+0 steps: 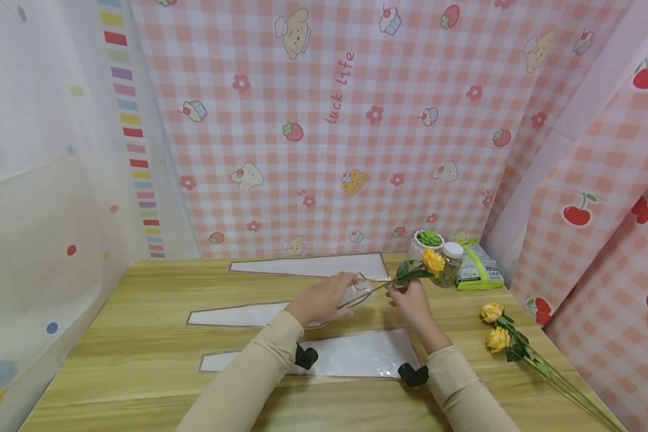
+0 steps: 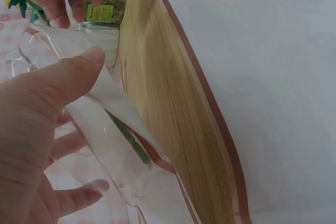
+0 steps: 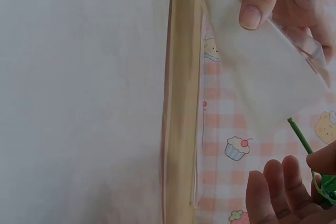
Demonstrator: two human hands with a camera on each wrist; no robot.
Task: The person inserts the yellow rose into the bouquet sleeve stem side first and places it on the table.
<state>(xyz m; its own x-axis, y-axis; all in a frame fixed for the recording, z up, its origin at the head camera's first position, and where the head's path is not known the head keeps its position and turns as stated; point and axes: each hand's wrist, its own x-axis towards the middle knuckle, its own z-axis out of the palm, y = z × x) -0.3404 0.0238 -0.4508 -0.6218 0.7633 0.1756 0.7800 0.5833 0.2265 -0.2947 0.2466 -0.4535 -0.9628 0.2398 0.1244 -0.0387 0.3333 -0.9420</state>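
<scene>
My left hand [image 1: 324, 298] holds a clear-and-white flower sleeve [image 2: 94, 106] with brown edging, thumb on its near face and fingers on its other side. A yellow artificial rose [image 1: 433, 261] with green leaves is in my right hand [image 1: 414, 305], its stem pinched below the leaves. The stem runs left toward the sleeve, and a green length of it shows through the film in the left wrist view. In the right wrist view, the right thumb [image 3: 323, 160] lies against the green stem [image 3: 300, 136], close to the sleeve's wide end.
Three more sleeves lie flat on the wooden table [image 1: 135, 336], including the far sleeve [image 1: 324, 264] and near sleeve [image 1: 356, 355]. Two yellow roses [image 1: 498, 339] lie at right. Behind my right hand stand a potted succulent [image 1: 429, 238], lidded jar [image 1: 450, 264] and green-grey bag [image 1: 479, 267].
</scene>
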